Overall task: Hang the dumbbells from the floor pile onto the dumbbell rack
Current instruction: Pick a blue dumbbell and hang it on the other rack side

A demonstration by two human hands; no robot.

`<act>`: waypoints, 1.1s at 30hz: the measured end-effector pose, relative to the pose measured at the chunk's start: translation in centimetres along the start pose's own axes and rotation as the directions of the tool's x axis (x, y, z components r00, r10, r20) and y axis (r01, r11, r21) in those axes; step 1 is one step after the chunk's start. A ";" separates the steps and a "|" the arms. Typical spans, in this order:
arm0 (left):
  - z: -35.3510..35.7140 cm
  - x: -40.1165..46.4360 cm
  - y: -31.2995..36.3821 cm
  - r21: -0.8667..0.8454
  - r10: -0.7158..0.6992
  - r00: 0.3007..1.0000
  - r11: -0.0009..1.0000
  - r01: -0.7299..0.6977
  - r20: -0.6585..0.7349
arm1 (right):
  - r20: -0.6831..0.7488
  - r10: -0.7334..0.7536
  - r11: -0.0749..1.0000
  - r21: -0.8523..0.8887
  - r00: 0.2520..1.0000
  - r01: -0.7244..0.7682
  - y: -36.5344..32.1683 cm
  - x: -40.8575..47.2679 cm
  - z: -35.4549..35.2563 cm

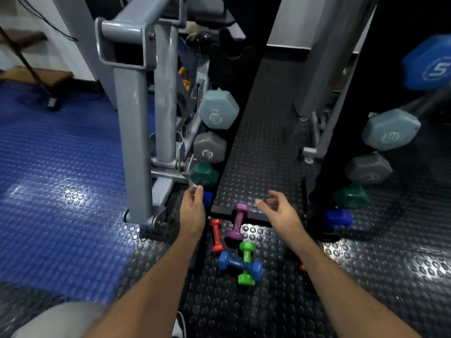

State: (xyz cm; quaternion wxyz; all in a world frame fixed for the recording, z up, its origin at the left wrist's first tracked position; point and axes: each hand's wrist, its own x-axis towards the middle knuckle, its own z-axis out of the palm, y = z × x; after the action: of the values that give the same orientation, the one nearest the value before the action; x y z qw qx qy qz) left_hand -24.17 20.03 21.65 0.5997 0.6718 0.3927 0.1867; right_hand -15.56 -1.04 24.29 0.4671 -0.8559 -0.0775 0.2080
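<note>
A black dumbbell rack (317, 186) rises ahead, with grey, teal and green hex dumbbells hung on it. On its lowest rung sits a dark blue dumbbell (338, 218). My left hand (192, 211) curls its fingers around that dumbbell's left head. My right hand (280, 209) hovers open over the rack's base, holding nothing. On the floor between my forearms lies the pile: a red dumbbell (216, 235), a purple dumbbell (238, 222) leaning on the base edge, and a green dumbbell (247, 263) crossed over a light blue dumbbell (240, 264).
A grey gym machine frame (133, 132) stands close on the left of the rack. A large blue dumbbell marked 5 (429, 62) hangs high on the right. The floor is studded rubber, black here and blue (61, 154) to the left.
</note>
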 end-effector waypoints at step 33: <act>9.3 3.9 -29.0 0.519 -0.603 0.785 0.721 0.459 0.142 | 0.316 0.579 0.752 0.149 0.751 -0.642 26.6 4.2 12.3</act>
State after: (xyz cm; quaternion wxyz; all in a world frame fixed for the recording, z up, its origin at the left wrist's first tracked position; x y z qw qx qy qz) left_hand -23.85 16.07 -8.83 0.5046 0.6703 0.5070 -0.1977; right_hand -18.69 -4.91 -4.89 0.4618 -0.7347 0.1771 0.4643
